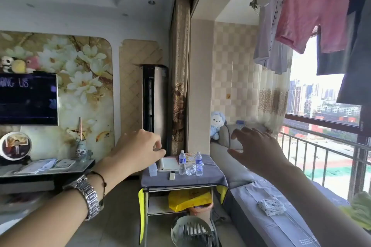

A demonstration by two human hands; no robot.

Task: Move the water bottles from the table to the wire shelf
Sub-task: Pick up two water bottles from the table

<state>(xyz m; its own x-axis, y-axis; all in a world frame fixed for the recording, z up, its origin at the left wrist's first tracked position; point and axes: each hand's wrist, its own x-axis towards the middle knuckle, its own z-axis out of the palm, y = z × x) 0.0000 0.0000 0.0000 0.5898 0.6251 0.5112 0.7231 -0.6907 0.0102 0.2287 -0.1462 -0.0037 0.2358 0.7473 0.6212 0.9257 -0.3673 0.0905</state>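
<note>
Here, blue-labelled water bottles point(182, 162), label writing unreadably small.

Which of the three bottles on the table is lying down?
The middle bottle, label-less, lies between the two upright blue-labelled bottles.

Bottles point(182, 162) on table point(160, 181), beside sofa point(281, 224)

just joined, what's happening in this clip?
A person is reaching both arms toward a small cloth-covered table. Left hand and right hand are open and empty, short of it. Two upright water bottles and one lying on its side sit untouched beside a remote. No wire shelf is clearly visible.
</note>
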